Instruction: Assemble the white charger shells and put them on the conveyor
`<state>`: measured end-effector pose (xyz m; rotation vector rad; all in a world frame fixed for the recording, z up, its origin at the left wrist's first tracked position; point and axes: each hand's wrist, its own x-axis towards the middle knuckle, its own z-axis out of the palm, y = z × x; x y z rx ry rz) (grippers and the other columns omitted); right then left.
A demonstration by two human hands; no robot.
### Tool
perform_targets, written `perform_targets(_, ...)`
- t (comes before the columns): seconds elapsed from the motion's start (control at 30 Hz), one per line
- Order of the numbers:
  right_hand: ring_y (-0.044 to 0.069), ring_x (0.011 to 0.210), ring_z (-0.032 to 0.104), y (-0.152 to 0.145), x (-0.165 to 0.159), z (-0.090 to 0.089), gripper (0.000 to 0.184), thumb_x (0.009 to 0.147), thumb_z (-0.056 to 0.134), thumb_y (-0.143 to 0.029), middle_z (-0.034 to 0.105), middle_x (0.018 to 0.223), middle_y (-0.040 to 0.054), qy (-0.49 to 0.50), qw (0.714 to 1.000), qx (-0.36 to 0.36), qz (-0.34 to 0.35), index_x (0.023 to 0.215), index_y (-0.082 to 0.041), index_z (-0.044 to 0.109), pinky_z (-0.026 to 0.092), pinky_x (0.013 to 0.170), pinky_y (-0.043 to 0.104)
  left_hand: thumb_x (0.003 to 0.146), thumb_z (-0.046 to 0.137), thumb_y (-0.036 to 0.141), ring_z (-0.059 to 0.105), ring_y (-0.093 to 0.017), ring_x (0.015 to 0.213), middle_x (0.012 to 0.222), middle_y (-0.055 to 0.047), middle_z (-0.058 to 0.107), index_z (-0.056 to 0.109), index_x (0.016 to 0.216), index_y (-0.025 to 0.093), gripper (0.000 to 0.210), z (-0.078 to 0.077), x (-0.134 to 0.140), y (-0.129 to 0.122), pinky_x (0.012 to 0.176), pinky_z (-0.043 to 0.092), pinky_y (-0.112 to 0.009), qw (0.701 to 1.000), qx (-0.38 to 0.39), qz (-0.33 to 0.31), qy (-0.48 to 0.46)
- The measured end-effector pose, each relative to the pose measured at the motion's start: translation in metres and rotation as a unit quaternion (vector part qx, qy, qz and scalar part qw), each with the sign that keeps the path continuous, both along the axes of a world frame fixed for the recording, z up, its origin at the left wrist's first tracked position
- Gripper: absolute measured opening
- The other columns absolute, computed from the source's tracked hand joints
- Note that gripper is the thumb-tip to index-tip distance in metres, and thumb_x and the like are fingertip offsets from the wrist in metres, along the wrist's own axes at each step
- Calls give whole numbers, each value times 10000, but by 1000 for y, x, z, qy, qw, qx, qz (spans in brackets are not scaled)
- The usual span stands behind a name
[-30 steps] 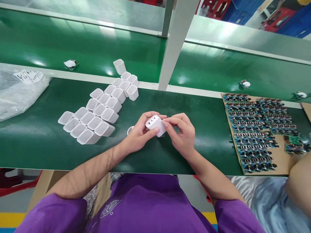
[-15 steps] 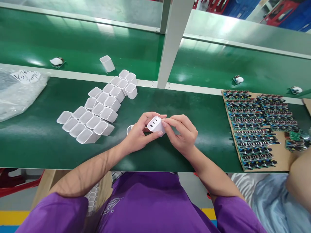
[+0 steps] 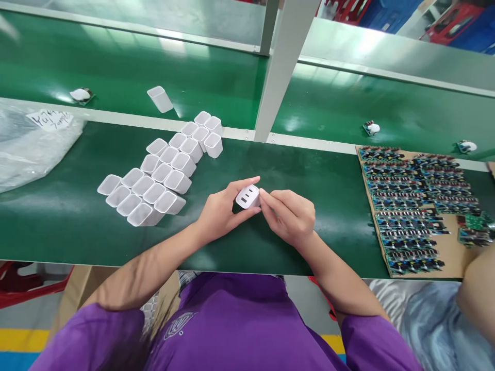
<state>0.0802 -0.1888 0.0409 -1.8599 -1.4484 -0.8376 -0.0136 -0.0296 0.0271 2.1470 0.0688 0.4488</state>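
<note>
A white charger (image 3: 248, 197) with three dark port slots in its face is tilted up over the green bench. My left hand (image 3: 219, 211) is closed around it, thumb along the near side and a finger along the far side. From the right, the fingertips of my right hand (image 3: 290, 214) are pinched together against the charger's far end. Whatever those fingertips hold, if anything, is hidden. To the left of my hands several open white charger housings (image 3: 143, 186) stand packed in rows.
A cardboard sheet (image 3: 450, 257) bearing rows of circuit boards (image 3: 410, 221) lies at right, beside another person's arm (image 3: 479, 283). A plastic bag (image 3: 34, 149) is at left. Behind a metal post (image 3: 276, 77), a green belt carries a loose housing (image 3: 160, 99) and several boards.
The housing and boards on the far belt have shifted left relative to the bench. A white ring seen beside my left hand is no longer visible. Both hands stay at the charger.
</note>
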Motion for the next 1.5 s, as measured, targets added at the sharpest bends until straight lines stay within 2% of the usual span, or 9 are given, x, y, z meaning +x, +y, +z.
perform_targets(0.1,99,628,585,-2,1,0,235,907,585,-75,663,774,23,24,999,-39,11,1096,-154,701,465,577,222,878,612,525,723,-177,934,1215,-84,715,526,1293,209,529,-1,1,4,745,551,-249,997,71,25,7)
perform_targets(0.2,96,699,617,-2,3,2,225,925,580,-111,669,836,23,202,978,-17,49,1080,-190,722,508,640,210,905,573,434,708,-178,973,1262,-91,691,523,1299,196,463,2,3,6,775,551,-257,1000,20,3,9)
perform_targets(0.3,108,770,634,1,5,2,181,932,612,-227,659,892,21,439,891,13,116,1072,-225,726,547,673,232,906,497,347,678,-188,1012,1270,-85,676,556,1275,191,405,4,4,6,827,547,-288,993,-102,-32,40)
perform_targets(0.43,106,741,625,7,3,-2,238,900,662,-382,654,936,25,616,766,32,180,1060,-217,722,548,601,225,879,483,381,668,-201,923,1117,-76,702,592,1173,175,375,-2,5,6,794,552,-317,974,-208,-36,81)
perform_targets(0.57,95,660,626,11,-1,-3,278,844,718,-453,696,862,10,685,708,34,167,956,-199,722,573,646,246,902,488,470,660,-151,724,1059,-60,679,565,1130,180,377,-7,4,6,642,554,-279,959,-255,-47,112)
perform_targets(0.77,91,628,635,13,-4,-2,297,794,766,-460,696,783,-5,711,683,42,162,906,-189,720,587,660,249,902,497,479,655,-147,678,928,-46,692,577,1064,174,354,-2,3,6,599,531,-266,965,-231,-45,113)
perform_targets(1.2,80,615,642,12,-4,-2,256,770,793,-431,721,853,-5,721,668,58,174,870,-207,721,599,657,226,871,493,470,651,-146,714,920,-40,724,587,1047,175,356,1,4,7,655,514,-261,974,-187,-34,121)
perform_targets(1.43,95,625,648,13,-7,-5,384,732,791,-521,695,796,3,730,663,52,158,868,-170,712,577,638,219,872,464,452,686,-180,774,923,-63,738,630,974,176,338,7,6,8,681,553,-279,992,-98,-32,78)
perform_targets(1.5,94,655,654,13,-11,-7,453,720,776,-571,699,840,17,724,670,49,153,880,-151,717,567,647,207,879,455,451,705,-200,801,911,-53,744,639,944,195,322,-2,0,14,704,575,-295,996,-51,-23,74)
